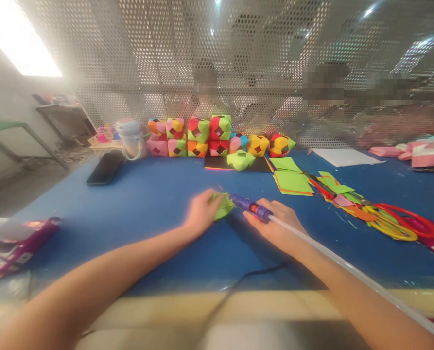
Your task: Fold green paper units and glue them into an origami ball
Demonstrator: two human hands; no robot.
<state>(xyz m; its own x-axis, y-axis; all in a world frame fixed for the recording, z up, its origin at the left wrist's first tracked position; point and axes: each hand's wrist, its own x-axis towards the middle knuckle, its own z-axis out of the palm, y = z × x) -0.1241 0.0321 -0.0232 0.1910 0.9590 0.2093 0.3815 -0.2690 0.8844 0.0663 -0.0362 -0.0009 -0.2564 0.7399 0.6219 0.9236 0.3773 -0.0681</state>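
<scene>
My left hand (201, 210) is closed on a folded green paper piece (224, 206) above the blue table. In my right hand (277, 219) is a purple hot glue gun (251, 207), its nozzle pointing left at the green paper's edge. Whether the tip touches the paper I cannot tell. A long clear glue stick (333, 255) runs out of the gun's back, along my right forearm. Beyond my hands, a green folded paper shape (240, 159) sits on dark sheets (217, 164), in front of a row of multicoloured paper balls (198, 130).
Green and orange paper squares (293, 182) lie to the right, beside paper scraps and scissors with red and yellow handles (395, 228). A phone (105, 167) and a lidded cup (130, 138) stand at the left back. A black cord (246, 277) crosses the front edge. Behind is a perforated metal screen (158, 58).
</scene>
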